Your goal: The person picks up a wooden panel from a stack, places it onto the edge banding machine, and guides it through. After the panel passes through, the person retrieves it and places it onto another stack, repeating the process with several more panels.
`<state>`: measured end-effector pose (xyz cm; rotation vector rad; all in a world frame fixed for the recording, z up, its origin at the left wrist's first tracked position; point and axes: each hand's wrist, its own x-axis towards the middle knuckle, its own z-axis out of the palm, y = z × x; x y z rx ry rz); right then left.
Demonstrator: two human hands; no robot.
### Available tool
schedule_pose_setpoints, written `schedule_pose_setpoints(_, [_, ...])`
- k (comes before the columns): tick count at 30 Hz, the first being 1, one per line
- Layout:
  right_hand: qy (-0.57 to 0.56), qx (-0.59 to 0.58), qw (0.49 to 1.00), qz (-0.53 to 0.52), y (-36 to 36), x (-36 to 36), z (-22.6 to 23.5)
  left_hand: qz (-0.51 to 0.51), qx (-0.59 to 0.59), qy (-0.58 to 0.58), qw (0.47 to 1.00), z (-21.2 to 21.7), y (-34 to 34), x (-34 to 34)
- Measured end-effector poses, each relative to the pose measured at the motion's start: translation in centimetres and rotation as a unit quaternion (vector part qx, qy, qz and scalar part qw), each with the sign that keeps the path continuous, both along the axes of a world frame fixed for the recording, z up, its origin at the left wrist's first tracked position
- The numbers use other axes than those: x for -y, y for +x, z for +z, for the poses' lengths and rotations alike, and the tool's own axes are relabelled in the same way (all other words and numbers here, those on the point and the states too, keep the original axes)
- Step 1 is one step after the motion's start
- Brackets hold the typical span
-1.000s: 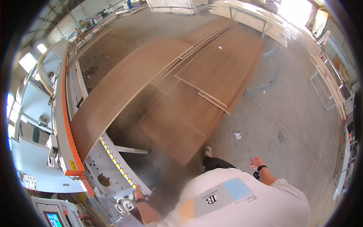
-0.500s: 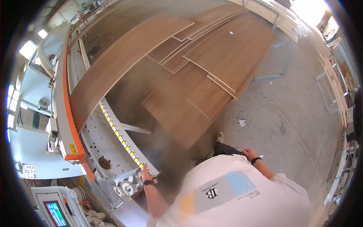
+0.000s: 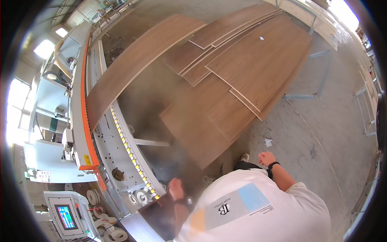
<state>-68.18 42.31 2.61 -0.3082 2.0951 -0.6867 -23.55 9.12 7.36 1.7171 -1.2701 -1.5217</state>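
Observation:
My left hand [image 3: 176, 188] hangs beside the near end of the machine's roller rail [image 3: 128, 147], apart from it; motion blur hides how its fingers lie. Off to the right of my body is my right hand [image 3: 266, 158], fingers curled in, with nothing seen in it. A long brown wood panel [image 3: 141, 56] lies across the machine bed, one end by the orange-edged beam [image 3: 86, 117]. Beyond my hands, several brown panels [image 3: 250, 72] lie in an uneven, overlapping stack.
A control box with a lit screen [image 3: 66, 217] stands at the lower left, next to white rolls [image 3: 117, 234]. A grey support arm [image 3: 151, 142] juts from the machine towards the stack. Scraps [image 3: 267, 141] lie on the concrete floor, and a metal frame [image 3: 300, 96] stands right of the stack.
My left hand has come away from the end of the roller rail and moved right, towards my body. My right hand has lifted slightly outward. The whole view has shifted a little.

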Motion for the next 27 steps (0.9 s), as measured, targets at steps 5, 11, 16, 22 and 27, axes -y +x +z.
schedule_pose_setpoints(5, [0.021,-0.124,0.99,0.07,-5.5,-3.0,-1.9,-0.164,-0.047,0.07,0.983,-1.9,-9.2,-1.5])
schedule_pose_setpoints(11, [0.047,-0.143,0.984,-0.09,-9.4,-6.1,-3.3,-0.341,0.037,0.09,0.935,-2.8,-21.9,0.6])
schedule_pose_setpoints(16, [0.062,-0.028,0.966,-0.248,-9.1,-10.1,-4.2,-0.438,0.0,0.189,0.879,-6.6,-32.7,3.4])
schedule_pose_setpoints(22, [0.11,0.033,0.95,-0.29,-2.0,-11.6,-0.2,-0.716,-0.114,-0.114,0.679,-27.9,-41.2,13.6])
schedule_pose_setpoints(27, [0.175,0.127,0.841,-0.496,6.1,-13.9,6.6,-0.85,0.203,-0.091,0.478,-37.2,-57.6,15.3])
